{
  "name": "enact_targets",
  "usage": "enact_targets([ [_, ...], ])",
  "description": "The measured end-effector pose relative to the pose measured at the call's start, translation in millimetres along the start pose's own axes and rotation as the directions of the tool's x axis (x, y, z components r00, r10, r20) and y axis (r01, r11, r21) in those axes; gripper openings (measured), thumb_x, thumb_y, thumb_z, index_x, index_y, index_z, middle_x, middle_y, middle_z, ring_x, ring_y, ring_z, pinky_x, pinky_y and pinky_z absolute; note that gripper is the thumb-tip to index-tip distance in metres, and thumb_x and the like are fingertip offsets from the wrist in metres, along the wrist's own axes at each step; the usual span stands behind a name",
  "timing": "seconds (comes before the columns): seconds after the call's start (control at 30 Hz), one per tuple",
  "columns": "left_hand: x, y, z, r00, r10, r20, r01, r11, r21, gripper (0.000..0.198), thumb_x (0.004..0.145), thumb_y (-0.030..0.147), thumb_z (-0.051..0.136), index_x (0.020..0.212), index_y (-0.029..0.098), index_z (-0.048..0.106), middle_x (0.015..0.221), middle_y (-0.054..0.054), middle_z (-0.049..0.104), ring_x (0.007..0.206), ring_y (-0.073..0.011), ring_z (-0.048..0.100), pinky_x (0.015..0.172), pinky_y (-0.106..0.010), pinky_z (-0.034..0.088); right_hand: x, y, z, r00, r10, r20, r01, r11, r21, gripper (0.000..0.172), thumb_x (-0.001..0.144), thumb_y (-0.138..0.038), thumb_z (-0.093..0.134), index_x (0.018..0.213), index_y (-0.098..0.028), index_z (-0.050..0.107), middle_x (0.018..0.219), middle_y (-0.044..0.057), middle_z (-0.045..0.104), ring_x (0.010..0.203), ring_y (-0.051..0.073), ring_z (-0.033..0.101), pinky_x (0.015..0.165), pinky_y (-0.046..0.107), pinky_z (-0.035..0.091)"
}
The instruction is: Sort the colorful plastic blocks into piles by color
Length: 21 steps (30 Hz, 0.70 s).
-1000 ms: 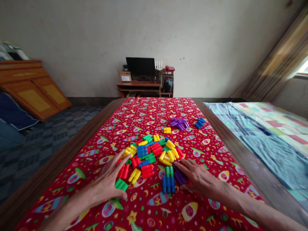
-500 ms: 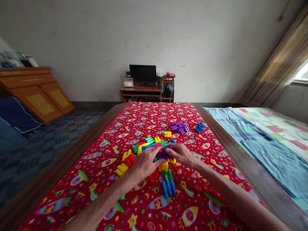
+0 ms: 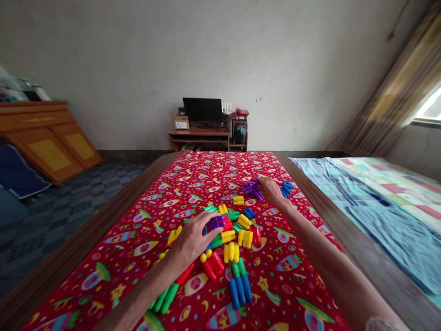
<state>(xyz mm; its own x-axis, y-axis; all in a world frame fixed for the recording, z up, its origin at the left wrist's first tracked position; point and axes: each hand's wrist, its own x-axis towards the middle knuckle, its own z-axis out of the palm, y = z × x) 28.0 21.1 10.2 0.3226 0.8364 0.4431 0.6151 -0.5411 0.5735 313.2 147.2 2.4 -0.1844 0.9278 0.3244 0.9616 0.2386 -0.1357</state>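
A heap of coloured plastic blocks lies in the middle of a red patterned tablecloth. My left hand rests on the heap's left side, its fingers curled round a purple block. My right hand is stretched far forward, fingers closed on a small cluster of purple blocks. A few blue blocks lie just right of that hand. Green blocks lie under my left forearm.
The long wooden table runs away from me. A bed with a checked sheet lies along its right side. A desk with a monitor stands at the far wall, and an orange cabinet stands at the left.
My right hand left the heap and reached forward to the far purple cluster. My left hand stayed on the heap and now holds a purple block. The camera tilted slightly down.
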Motion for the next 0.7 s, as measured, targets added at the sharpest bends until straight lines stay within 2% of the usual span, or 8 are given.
enact_targets([
  [0.07, -0.9, -3.5, 1.0, 1.0, 0.022, -0.002, -0.022, 1.0, 0.005, 0.022, 0.085, 0.035, 0.059, 0.102, 0.023, 0.066, 0.1, -0.005, 0.071, 0.095, -0.0226, 0.068, 0.088, -0.034, 0.054, 1.5, 2.2, 3.3, 0.997, -0.074, 0.029, 0.073, 0.997, 0.029, 0.031, 0.089, -0.012, 0.045, 0.114, -0.014, 0.064, 0.107, 0.013, 0.069, 0.098, 0.021, 0.062, 0.083, 0.026, 0.043],
  [0.2, -0.9, -9.4, 2.8, 0.999, 0.033, -0.006, -0.033, 0.999, 0.021, 0.026, 0.085, 0.034, 0.058, 0.107, 0.022, 0.067, 0.106, -0.007, 0.069, 0.099, -0.0227, 0.066, 0.091, -0.035, 0.053, -12.0, -7.6, -5.2, 0.984, -0.076, -0.159, 0.121, 0.947, 0.298, 0.036, 0.084, -0.01, 0.047, 0.116, -0.012, 0.065, 0.116, 0.014, 0.067, 0.106, 0.023, 0.061, 0.09, 0.031, 0.045],
  [0.3, 0.3, -9.4, 6.1, 1.0, 0.031, -0.006, -0.03, 0.999, 0.022, 0.031, 0.086, 0.031, 0.057, 0.114, 0.021, 0.066, 0.108, -0.007, 0.069, 0.1, -0.0229, 0.066, 0.092, -0.036, 0.053, -36.6, -40.3, -20.7, 0.985, -0.109, -0.132, 0.164, 0.816, 0.554, 0.032, 0.091, -0.019, 0.044, 0.113, -0.014, 0.068, 0.104, 0.01, 0.072, 0.09, 0.02, 0.067, 0.079, 0.029, 0.049],
  [0.37, 0.3, -8.4, 9.5, 0.999, 0.028, -0.018, -0.027, 0.999, 0.019, 0.032, 0.085, 0.03, 0.057, 0.116, 0.021, 0.065, 0.109, -0.007, 0.069, 0.102, -0.0237, 0.066, 0.093, -0.037, 0.053, -54.9, -69.5, -29.0, 0.96, -0.276, -0.044, 0.231, 0.698, 0.678, 0.032, 0.094, -0.028, 0.046, 0.113, -0.015, 0.068, 0.098, 0.008, 0.073, 0.08, 0.017, 0.066, 0.071, 0.025, 0.049],
  [0.43, -1.1, -7.3, 13.0, 0.999, 0.023, -0.037, -0.022, 1.0, 0.009, 0.032, 0.085, 0.03, 0.058, 0.115, 0.022, 0.065, 0.11, -0.008, 0.069, 0.102, -0.0245, 0.066, 0.092, -0.037, 0.054, -68.5, -94.5, -32.6, 0.911, -0.412, -0.016, 0.302, 0.639, 0.707, 0.03, 0.092, -0.03, 0.052, 0.112, -0.015, 0.068, 0.088, 0.006, 0.073, 0.07, 0.014, 0.064, 0.064, 0.022, 0.046],
  [0.5, -3.4, -6.5, 15.3, 0.999, -0.004, -0.045, 0.003, 0.999, -0.032, 0.036, 0.085, 0.03, 0.058, 0.12, 0.022, 0.061, 0.105, -0.007, 0.07, 0.094, -0.0228, 0.068, 0.084, -0.036, 0.058, -73.3, -106.9, -32.2, 0.901, -0.434, -0.033, 0.336, 0.647, 0.685, 0.025, 0.089, -0.024, 0.056, 0.107, -0.015, 0.07, 0.079, 0.004, 0.072, 0.063, 0.012, 0.06, 0.059, 0.02, 0.042],
  [0.6, -6.0, -6.0, 14.5, 0.999, -0.034, -0.033, 0.03, 0.993, -0.116, 0.045, 0.087, 0.028, 0.055, 0.131, 0.021, 0.051, 0.098, -0.005, 0.07, 0.077, -0.017, 0.069, 0.067, -0.029, 0.06, -64.5, -94.3, -28.2, 0.936, -0.348, -0.048, 0.293, 0.696, 0.656, 0.02, 0.086, -0.019, 0.058, 0.099, -0.016, 0.072, 0.076, 0.002, 0.072, 0.061, 0.011, 0.059, 0.058, 0.019, 0.04],
  [0.7, -5.5, -8.9, 10.2, 0.998, 0.059, -0.03, -0.061, 0.996, -0.067, 0.034, 0.09, 0.028, 0.051, 0.122, 0.02, 0.058, 0.107, -0.008, 0.067, 0.08, -0.0162, 0.069, 0.066, -0.027, 0.06, -49.0, -55.0, -22.2, 0.986, -0.158, -0.061, 0.163, 0.786, 0.597, 0.02, 0.084, -0.019, 0.059, 0.098, -0.017, 0.073, 0.077, 0.002, 0.073, 0.064, 0.013, 0.062, 0.059, 0.02, 0.041],
])
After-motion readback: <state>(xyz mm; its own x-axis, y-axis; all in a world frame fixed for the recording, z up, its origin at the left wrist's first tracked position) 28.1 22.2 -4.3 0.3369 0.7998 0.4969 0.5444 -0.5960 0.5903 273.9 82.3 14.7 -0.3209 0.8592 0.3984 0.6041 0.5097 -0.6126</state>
